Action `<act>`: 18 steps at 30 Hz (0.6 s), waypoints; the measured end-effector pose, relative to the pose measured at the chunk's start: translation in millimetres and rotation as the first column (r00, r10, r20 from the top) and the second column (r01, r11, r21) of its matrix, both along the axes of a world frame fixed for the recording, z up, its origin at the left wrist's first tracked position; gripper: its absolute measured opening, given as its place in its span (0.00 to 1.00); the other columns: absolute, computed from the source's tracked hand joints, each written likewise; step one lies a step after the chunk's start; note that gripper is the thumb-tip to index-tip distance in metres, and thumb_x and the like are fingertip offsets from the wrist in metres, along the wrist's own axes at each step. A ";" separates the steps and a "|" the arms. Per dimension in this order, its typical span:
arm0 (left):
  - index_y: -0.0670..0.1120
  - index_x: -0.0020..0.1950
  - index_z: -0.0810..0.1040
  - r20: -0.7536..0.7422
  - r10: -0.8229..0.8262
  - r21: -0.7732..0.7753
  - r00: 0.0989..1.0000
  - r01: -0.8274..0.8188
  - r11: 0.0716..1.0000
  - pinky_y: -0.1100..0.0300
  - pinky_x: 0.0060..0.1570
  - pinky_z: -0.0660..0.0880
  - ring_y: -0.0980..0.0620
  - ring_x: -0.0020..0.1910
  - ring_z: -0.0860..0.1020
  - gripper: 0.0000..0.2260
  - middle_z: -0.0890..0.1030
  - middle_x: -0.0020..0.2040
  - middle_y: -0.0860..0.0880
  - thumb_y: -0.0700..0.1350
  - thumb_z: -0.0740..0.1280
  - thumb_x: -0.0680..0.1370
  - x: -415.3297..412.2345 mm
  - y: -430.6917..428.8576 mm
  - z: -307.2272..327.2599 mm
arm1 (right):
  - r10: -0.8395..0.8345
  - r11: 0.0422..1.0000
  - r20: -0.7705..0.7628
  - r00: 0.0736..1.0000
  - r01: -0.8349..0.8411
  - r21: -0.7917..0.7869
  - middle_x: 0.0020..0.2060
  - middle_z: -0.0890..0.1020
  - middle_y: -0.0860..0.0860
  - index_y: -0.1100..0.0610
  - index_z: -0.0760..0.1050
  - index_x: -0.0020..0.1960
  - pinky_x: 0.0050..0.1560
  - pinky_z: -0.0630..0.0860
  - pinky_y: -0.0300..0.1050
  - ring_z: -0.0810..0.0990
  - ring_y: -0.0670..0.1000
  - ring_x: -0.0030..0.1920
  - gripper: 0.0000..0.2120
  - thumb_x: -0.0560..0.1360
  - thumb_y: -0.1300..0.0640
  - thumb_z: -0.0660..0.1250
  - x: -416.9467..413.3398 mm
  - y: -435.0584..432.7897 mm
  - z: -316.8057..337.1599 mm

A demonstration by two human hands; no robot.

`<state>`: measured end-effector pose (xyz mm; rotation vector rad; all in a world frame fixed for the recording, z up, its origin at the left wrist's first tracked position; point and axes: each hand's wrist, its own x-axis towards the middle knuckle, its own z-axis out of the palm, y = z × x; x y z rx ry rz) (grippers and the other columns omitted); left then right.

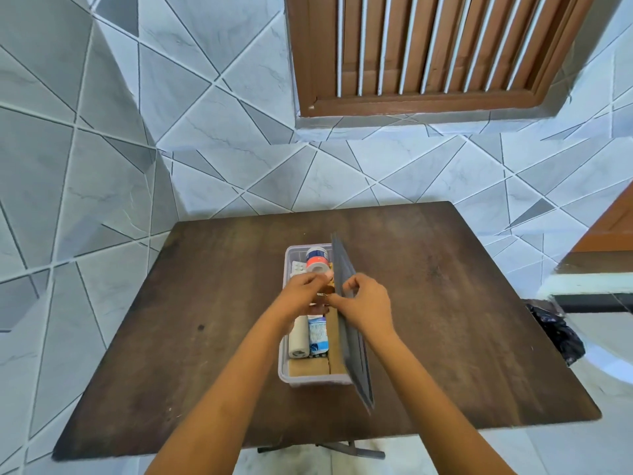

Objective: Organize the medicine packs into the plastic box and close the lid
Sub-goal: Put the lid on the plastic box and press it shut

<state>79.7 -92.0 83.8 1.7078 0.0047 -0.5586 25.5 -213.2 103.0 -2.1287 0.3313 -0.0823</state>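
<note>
Closing step: I judge the packing nearly done and the lid about to come down over the box.
Box: clear plastic box [287,371] sits mid-table [445,320], long side running away from me; I see packs, a white roll and a red-and-white tube inside.
Lid: grey lid [354,354] stands nearly on edge along the box's right rim, not yet seated.
Right hand: my right hand [368,305] pinches the lid's upper edge, fingers curled closed on it.
Left hand: my left hand [305,291] hovers over the middle of the box, fingers bent over a small brown item; I cannot tell whether it truly grips it.
Contents: white roll [298,337] and blue-printed pack [318,334] lie flat near me; tube [317,260] at the far end looks tallest.
Advice: press the contents flat and withdraw the left hand first, then lower the lid evenly.
Risk: the tall tube may hold the lid off its rim.
</note>
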 end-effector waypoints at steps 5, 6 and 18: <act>0.44 0.35 0.77 0.004 0.205 -0.069 0.979 -0.204 0.977 0.61 0.34 0.72 0.50 0.32 0.74 0.10 0.77 0.31 0.46 0.37 0.65 0.76 10.3 1.8 -6.3 | 0.174 0.983 0.007 0.985 -0.173 -0.067 0.53 0.80 0.53 0.55 0.74 0.53 0.51 0.73 0.43 0.78 0.53 0.54 0.13 0.71 0.53 0.70 -8.3 26.2 -11.8; 0.44 0.34 0.77 0.010 0.249 -0.045 0.968 -0.248 0.968 0.61 0.34 0.70 0.50 0.31 0.72 0.11 0.75 0.30 0.46 0.35 0.65 0.75 13.1 4.6 -8.6 | 0.223 0.974 0.005 0.975 -0.222 -0.051 0.56 0.80 0.53 0.56 0.74 0.58 0.58 0.73 0.45 0.77 0.52 0.58 0.15 0.72 0.54 0.69 -7.4 25.9 -16.2; 0.42 0.66 0.73 0.180 0.366 0.255 0.913 -0.403 0.879 0.55 0.60 0.72 0.44 0.60 0.76 0.17 0.78 0.61 0.41 0.36 0.64 0.77 36.0 32.8 -37.9 | 0.072 0.995 -0.257 0.964 -0.087 -0.045 0.74 0.60 0.58 0.61 0.49 0.75 0.72 0.62 0.50 0.62 0.57 0.73 0.31 0.78 0.54 0.60 -8.4 -0.9 -68.6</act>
